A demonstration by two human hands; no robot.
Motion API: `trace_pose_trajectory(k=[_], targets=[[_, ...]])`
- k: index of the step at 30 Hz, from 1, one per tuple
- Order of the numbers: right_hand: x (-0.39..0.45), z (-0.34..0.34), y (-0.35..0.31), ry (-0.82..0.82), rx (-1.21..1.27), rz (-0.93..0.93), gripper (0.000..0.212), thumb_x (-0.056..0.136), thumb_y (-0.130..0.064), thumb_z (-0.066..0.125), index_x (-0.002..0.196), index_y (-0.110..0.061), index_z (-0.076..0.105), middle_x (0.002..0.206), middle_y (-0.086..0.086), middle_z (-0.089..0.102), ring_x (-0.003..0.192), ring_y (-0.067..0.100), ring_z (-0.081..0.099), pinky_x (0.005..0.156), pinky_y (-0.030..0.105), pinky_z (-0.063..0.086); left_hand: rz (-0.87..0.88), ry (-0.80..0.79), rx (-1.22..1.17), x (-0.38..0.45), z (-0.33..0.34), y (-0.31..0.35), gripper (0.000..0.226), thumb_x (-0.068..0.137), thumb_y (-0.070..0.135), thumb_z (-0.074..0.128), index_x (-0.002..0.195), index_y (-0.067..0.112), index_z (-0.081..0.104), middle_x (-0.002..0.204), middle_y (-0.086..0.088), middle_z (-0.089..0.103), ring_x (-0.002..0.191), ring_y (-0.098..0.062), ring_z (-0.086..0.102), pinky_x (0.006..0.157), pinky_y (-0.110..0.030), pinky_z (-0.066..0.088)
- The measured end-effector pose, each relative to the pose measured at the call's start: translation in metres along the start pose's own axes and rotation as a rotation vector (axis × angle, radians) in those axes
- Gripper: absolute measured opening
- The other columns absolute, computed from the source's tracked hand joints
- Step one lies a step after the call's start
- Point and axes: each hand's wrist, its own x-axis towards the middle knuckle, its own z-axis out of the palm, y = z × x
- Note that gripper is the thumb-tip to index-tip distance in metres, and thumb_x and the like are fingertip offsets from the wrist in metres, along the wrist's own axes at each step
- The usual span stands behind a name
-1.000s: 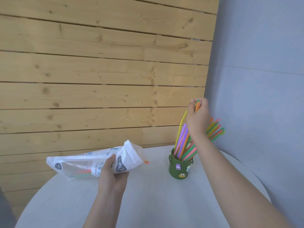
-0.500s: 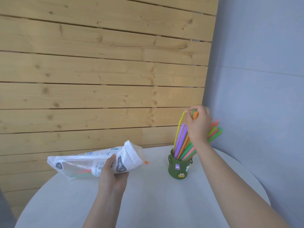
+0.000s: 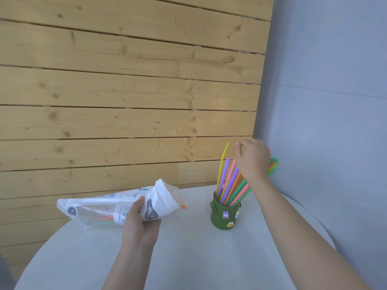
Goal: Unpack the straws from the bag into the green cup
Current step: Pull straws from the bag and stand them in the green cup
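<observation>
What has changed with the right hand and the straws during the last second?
The right hand was pinching an orange straw by its top a second ago, pushed it down into the green cup, and has now let it go; its fingers are loosely curled above the straws, holding nothing. The left hand keeps gripping the bag in the same place, a few straws inside. The cup has not moved.

place: plain indoor corner, home or small studio, cannot tell which | far side: wall of horizontal pine planks (image 3: 129,91) with knots | right: smooth grey-blue wall (image 3: 330,101) | near: round pale grey desk (image 3: 199,258) set into the corner
</observation>
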Motion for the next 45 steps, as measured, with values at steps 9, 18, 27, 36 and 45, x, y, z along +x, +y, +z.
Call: trace_pose_trajectory(k=[9,18,27,36,45], targets=[[0.002,-0.014,-0.001,-0.090,-0.219,-0.009,0.028,0.088,-0.021,0.045,0.091,-0.010,0.071,0.078,0.008,0.068,0.080,0.028,0.056,0.108,0.037,0.026,-0.017,-0.003,-0.007,-0.002,0.001,0.000,0.009,0.098,0.009,0.046,0.101,0.010,0.054,0.100,-0.006,0.064,0.092,-0.020,0.063,0.094,-0.038,0.047],[-0.047,-0.029,-0.043,0.113,0.272,-0.076,0.025,0.081,-0.011,0.054,0.100,-0.009,0.070,0.100,0.006,0.070,0.098,0.025,0.061,0.088,0.023,0.035,-0.005,-0.068,0.035,-0.001,0.001,-0.003,0.010,0.097,0.013,0.049,0.104,0.013,0.057,0.098,-0.004,0.067,0.092,-0.020,0.066,0.088,-0.040,0.050],[-0.131,0.001,-0.075,-0.518,0.839,0.309,0.017,0.092,-0.030,0.054,0.106,-0.034,0.062,0.107,-0.018,0.063,0.099,-0.009,0.056,0.077,0.000,0.039,-0.036,-0.060,0.225,-0.007,0.004,-0.002,0.054,0.092,0.032,0.059,0.138,0.005,0.050,0.139,-0.016,0.056,0.124,-0.032,0.057,0.109,-0.050,0.038],[-0.142,0.013,-0.081,-0.397,0.721,0.364,0.048,0.087,-0.032,0.062,0.047,-0.027,0.038,0.046,-0.006,0.028,0.049,0.008,0.029,0.044,0.021,0.021,-0.077,-0.054,0.349,-0.014,0.003,-0.012,0.067,0.086,0.058,0.054,0.133,0.010,0.054,0.128,-0.016,0.064,0.117,-0.031,0.062,0.105,-0.049,0.042],[-0.132,0.017,-0.068,-0.372,0.839,0.561,0.045,0.090,-0.031,0.056,0.077,0.011,0.058,0.063,0.030,0.051,0.059,0.022,0.041,0.058,0.031,0.028,-0.041,0.110,0.014,-0.003,-0.008,-0.006,0.034,0.099,0.035,0.046,0.125,0.017,0.055,0.114,-0.007,0.062,0.110,-0.022,0.060,0.093,-0.048,0.047]])
